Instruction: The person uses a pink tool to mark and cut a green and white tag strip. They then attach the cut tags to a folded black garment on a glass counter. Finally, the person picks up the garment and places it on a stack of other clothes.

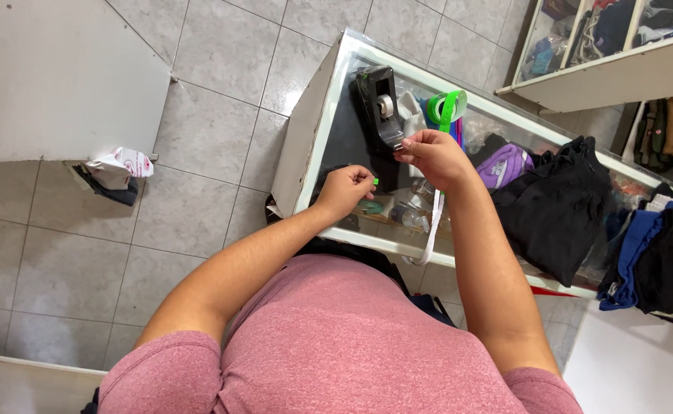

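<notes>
My left hand (346, 189) hovers over the glass counter (336, 107) with a tiny green scrap (375, 182) pinched at its fingertips. My right hand (434, 156) is at the front of a black tape dispenser (379, 106), fingers closed on the end of the clear tape. A white strip (431, 230) hangs down below the right hand, and which hand holds it I cannot tell. A roll of green tape (448, 106) lies just behind the right hand on the glass.
A heap of black clothing (555, 203) lies on the counter to the right, with blue and dark garments (651, 257) beyond. Shelves with folded goods (620, 38) stand at the top right. A white cabinet (60, 77) and a crumpled bag (118, 169) sit on the tiled floor at left.
</notes>
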